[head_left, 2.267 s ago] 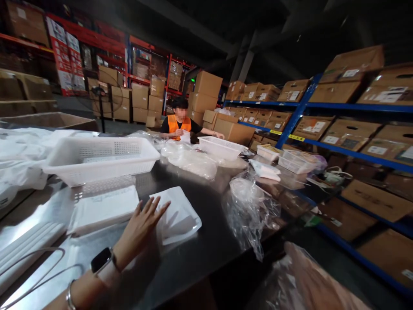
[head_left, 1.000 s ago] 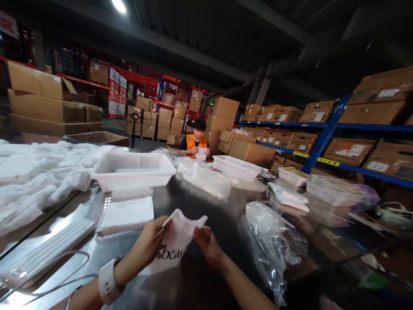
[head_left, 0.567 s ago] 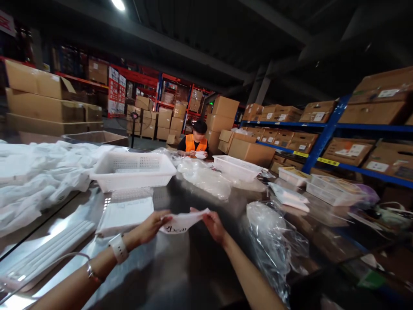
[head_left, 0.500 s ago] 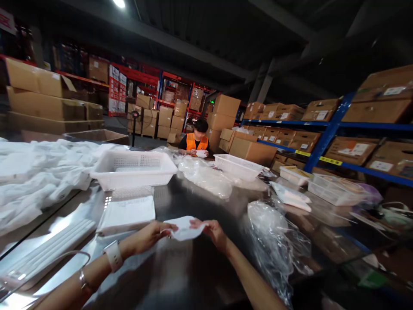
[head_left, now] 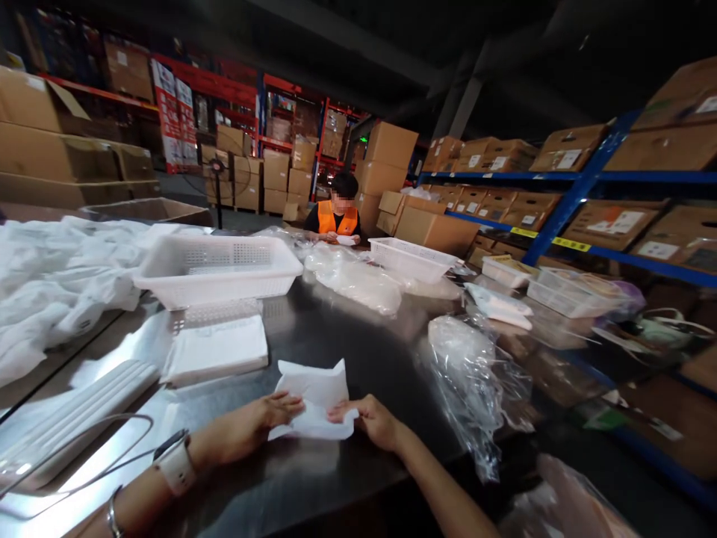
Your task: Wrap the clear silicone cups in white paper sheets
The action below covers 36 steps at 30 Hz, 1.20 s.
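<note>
White piece point(head_left: 314, 379): lay on the dark tabletop point(head_left: 370, 474) at the near edge, between both hands; folded crosswise, rear panel raised, front flap curled; material unclear
Left hand point(head_left: 264, 420): fingers extended, slightly spread, tips on the piece's left side; thumb hidden, so couldn't tell if it pinched
Right hand point(head_left: 376, 421): fingers nearly together, pointing left, tips on the fold, right edge bunched against them; couldn't tell pinch from press
Left wrist: white-strapped watch point(head_left: 177, 465); bangle point(head_left: 113, 514) farther up the arm
Stack point(head_left: 217, 350): flat white pieces, beyond the left hand, just in front of the near basket point(head_left: 224, 288)
Left side: heap of white items point(head_left: 56, 273); ridged white bar point(head_left: 84, 418) near a looped cable point(head_left: 131, 418)
Right side: crumpled clear plastic point(head_left: 459, 366), apart from the right hand
Far side: co-worker in orange vest point(head_left: 337, 218), small white piece in hand; far basket point(head_left: 411, 261) beside
</note>
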Available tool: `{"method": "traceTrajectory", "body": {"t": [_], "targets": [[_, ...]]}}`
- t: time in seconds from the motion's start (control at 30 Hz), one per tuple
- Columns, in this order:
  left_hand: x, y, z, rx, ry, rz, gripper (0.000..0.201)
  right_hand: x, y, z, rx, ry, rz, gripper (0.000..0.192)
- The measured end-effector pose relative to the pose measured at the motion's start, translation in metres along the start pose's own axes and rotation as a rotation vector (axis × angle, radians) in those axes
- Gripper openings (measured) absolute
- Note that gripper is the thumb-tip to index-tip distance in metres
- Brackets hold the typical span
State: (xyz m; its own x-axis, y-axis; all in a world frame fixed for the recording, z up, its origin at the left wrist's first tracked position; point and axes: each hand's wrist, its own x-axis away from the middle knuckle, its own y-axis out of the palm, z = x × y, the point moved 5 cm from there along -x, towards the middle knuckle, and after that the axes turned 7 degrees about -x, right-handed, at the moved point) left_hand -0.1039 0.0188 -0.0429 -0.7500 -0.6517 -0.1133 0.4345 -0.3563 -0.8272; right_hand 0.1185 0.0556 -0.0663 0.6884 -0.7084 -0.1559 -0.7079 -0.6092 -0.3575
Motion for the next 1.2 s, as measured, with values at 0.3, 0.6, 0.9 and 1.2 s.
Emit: {"method": "traceTrajectory", "body": {"t": [0.3,0.6,0.9,1.2], "targets": [[0.001,0.014,-0.039,0.485,-0.445,0.607,0.052,-0.003,0.0,0.009,-0.029,0.136,0.542,0.064],[0.005,0.012,-0.041,0.332,-0.526,0.724,0.052,-0.005,0.009,0.005,-0.104,0.091,0.449,0.076],[0.004,0.01,-0.044,0.116,-0.599,0.682,0.042,-0.015,0.001,0.008,0.288,0.226,0.679,0.061],[0.002,0.014,-0.047,-0.144,-0.618,0.555,0.045,-0.02,0.0,0.007,0.439,0.273,0.68,0.052]]}}
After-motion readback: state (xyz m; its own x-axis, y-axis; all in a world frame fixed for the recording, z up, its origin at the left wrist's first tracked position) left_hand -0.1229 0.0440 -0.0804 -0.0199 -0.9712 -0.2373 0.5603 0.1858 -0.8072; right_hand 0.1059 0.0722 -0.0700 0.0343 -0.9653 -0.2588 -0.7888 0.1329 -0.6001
